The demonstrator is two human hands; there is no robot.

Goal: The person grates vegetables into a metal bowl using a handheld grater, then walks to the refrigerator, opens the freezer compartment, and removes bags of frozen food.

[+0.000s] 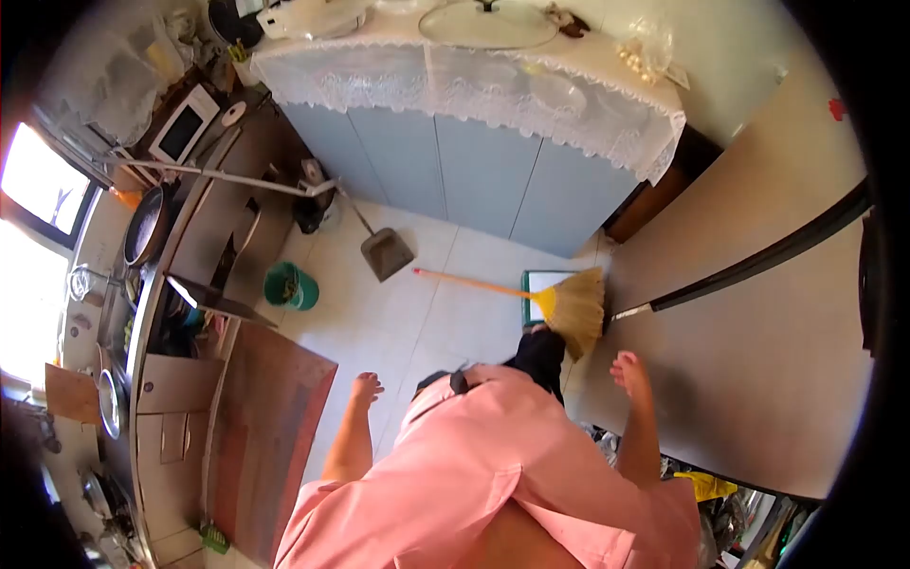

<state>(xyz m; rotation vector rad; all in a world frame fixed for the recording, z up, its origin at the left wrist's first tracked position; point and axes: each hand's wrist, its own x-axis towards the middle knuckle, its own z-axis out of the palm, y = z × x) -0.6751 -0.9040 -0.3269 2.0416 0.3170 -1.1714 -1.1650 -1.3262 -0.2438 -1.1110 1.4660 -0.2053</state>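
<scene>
My left hand [367, 387] hangs in the air over the tiled floor, its fingers loosely curled and nothing in them. On the other side, beside the large steel-coloured door, my right hand [629, 372] is raised, also holding nothing, with its fingers bent and a little apart. Ahead of my feet is a broom [578, 305] with straw bristles and an orange handle. Its head overlaps a flat white thing with a green rim [544, 282]. A long-handled dustpan [387, 253] sits farther ahead, left of the broom's handle tip.
A green bucket [291, 286] stands on the floor to the left, near a brown wooden panel [275, 417]. Blue cabinets [474, 175] under a lace cloth line the far side. The steel-coloured door [730, 379] bounds the right. A counter with a pan [147, 228] runs along the left.
</scene>
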